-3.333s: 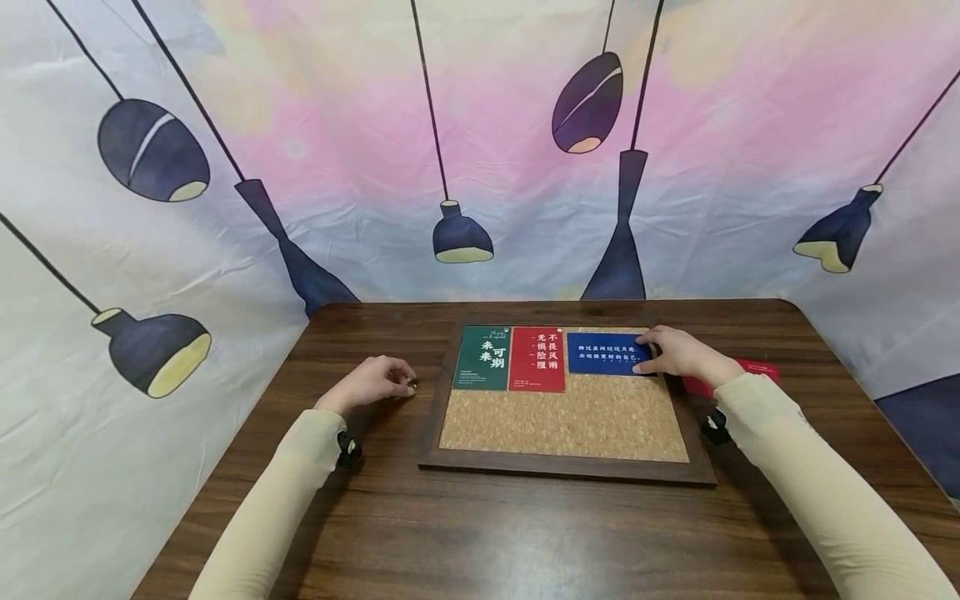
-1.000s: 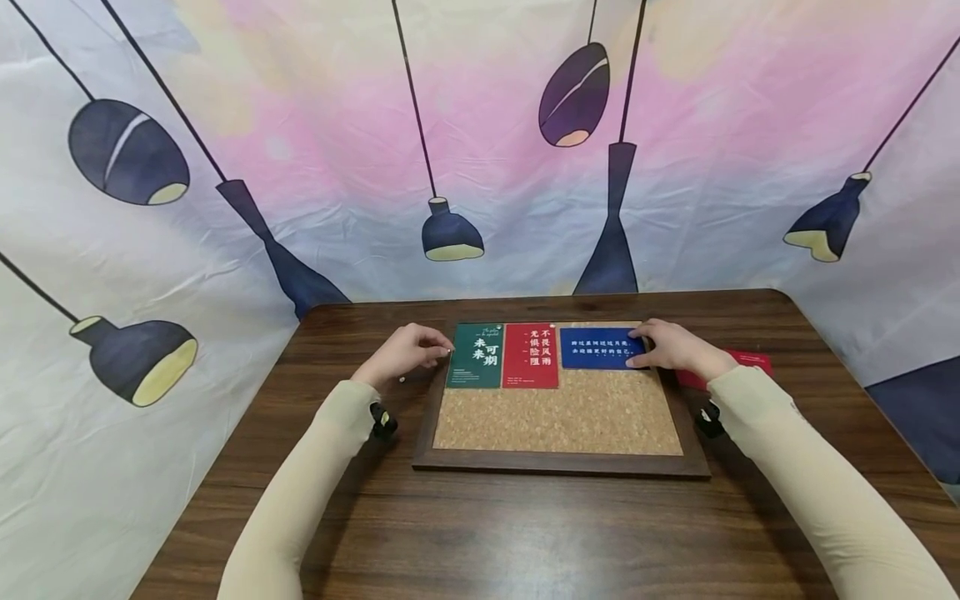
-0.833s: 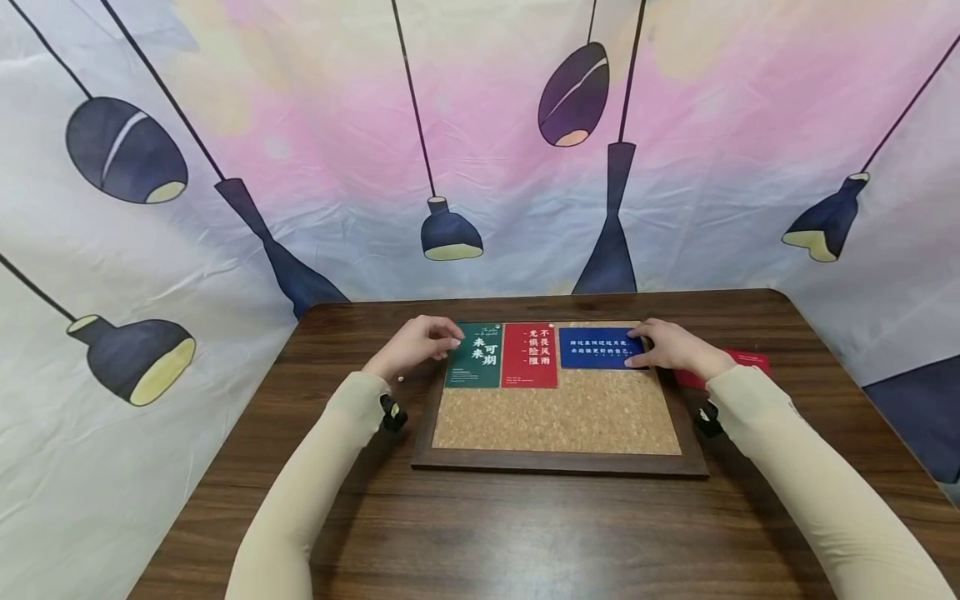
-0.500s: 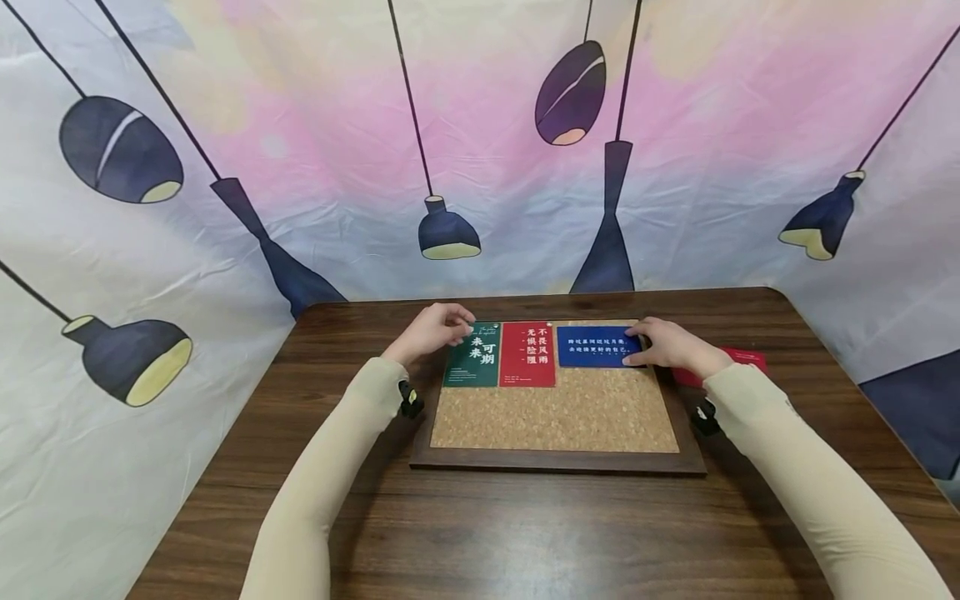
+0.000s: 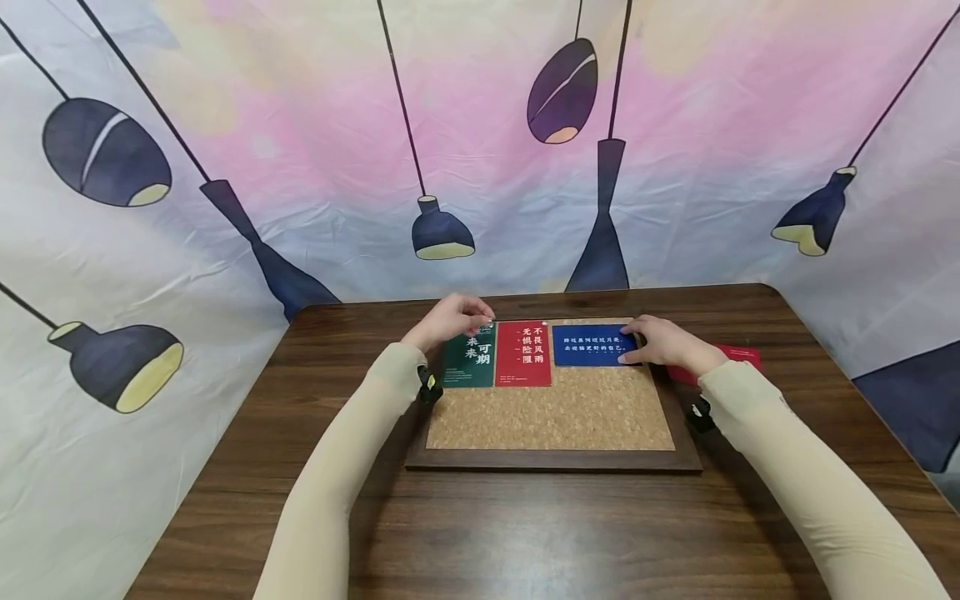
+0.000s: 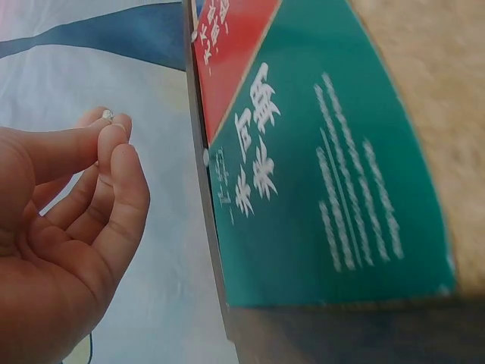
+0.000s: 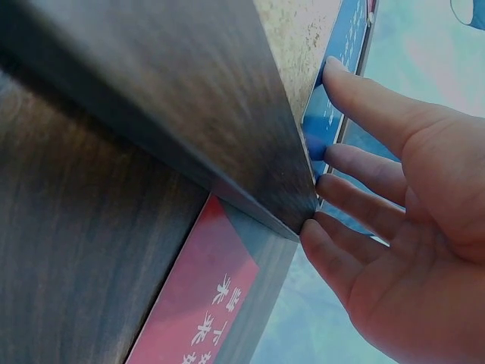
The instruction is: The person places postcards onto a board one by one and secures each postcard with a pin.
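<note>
A small silver pushpin (image 6: pixel 107 115) is pinched between the thumb and fingertips of the left hand (image 5: pixel 450 319), which now hovers over the top edge of the dark green card with white characters (image 5: pixel 470 362). Three seconds earlier that hand rested on the dark wooden surface (image 5: pixel 525 533) left of the board; it has since travelled up and rightward to the green card's upper corner.

The right hand (image 5: pixel 660 343) has stayed put, its straight fingers pressing flat on the right end of the blue horizontal card with white writing (image 5: pixel 592 345), holding nothing. The red upright card with white characters (image 5: pixel 522 354) lies between the green and blue ones, edge to edge with the green.

All three cards sit along the top of the cork board with a dark wooden frame (image 5: pixel 555 412). Another red card (image 5: pixel 731 358) lies on the surface just right of the frame, partly hidden behind the right wrist. A fabric backdrop printed with hanging lamps (image 5: pixel 442 233) surrounds the surface.
</note>
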The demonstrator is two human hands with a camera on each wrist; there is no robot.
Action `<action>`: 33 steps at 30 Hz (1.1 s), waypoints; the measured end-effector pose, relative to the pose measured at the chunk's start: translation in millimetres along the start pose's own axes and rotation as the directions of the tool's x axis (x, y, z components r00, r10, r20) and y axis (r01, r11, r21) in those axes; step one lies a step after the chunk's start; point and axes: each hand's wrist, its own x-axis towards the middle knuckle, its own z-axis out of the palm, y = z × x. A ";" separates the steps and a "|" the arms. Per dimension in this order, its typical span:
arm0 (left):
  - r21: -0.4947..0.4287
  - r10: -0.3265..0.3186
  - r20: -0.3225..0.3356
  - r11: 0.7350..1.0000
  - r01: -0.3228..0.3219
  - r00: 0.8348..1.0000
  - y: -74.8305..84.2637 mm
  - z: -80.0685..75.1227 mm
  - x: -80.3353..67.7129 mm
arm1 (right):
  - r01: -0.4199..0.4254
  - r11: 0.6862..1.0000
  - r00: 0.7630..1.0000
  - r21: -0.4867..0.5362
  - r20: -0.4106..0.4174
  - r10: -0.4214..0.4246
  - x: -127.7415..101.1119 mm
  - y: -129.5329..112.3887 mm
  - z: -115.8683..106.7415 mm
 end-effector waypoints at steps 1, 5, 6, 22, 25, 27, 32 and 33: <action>-0.005 0.005 0.004 1.000 -0.004 1.000 1.6 1.5 1.8 | -0.001 1.000 1.000 0.001 0.001 0.001 0.2 0.0 -0.1; -0.004 0.030 0.024 1.000 -0.030 0.999 9.4 8.3 11.1 | -0.007 1.000 1.000 0.002 0.001 0.007 -0.6 0.2 -0.9; 0.006 0.035 0.026 0.999 -0.035 0.999 11.6 10.6 13.8 | -0.008 1.000 1.000 0.002 0.001 0.008 -1.0 0.4 -1.0; 0.088 0.068 0.081 0.993 -0.076 0.994 45.5 50.6 55.0 | -0.007 1.000 1.000 -0.002 0.007 0.007 -0.4 -0.2 -1.8; 0.082 0.085 0.091 0.992 -0.092 0.992 50.5 55.4 61.5 | -0.012 1.000 1.000 0.000 0.006 0.012 -1.0 0.1 -2.1; 0.068 0.089 0.096 0.993 -0.095 0.991 53.1 58.4 65.8 | -0.014 1.000 1.000 0.001 0.003 0.014 -1.5 0.6 -2.3; 0.036 0.080 0.095 0.996 -0.084 0.992 57.2 68.0 76.7 | -0.009 1.000 1.000 0.001 0.009 0.009 -0.5 2.1 -1.7; 0.029 0.082 0.095 0.996 -0.085 0.992 57.9 70.3 78.9 | -0.010 1.000 1.000 -0.001 0.010 0.010 0.1 2.5 -1.4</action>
